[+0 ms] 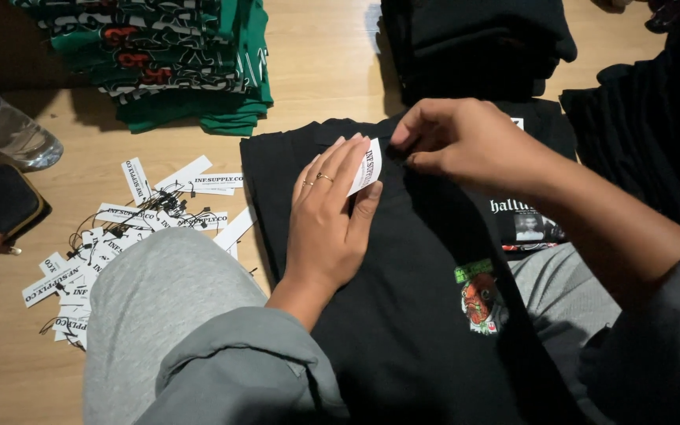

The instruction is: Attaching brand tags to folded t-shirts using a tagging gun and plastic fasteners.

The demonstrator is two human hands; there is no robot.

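Tagging a black shirt [403, 315]: left hand [330, 220] lies flat, fingers pinching a white tag [366, 165]; right hand [454, 138] pinches its string at the fabric, needing steady threading

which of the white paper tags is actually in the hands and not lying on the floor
The single white tag held at the left hand's fingertips on the black shirt. The right hand pinches beside it; the other tags lie in a loose heap.

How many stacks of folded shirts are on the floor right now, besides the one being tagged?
2: a green stack at top left and a black stack at top centre. Dark cloth at the right edge may be more garments; cannot tell.
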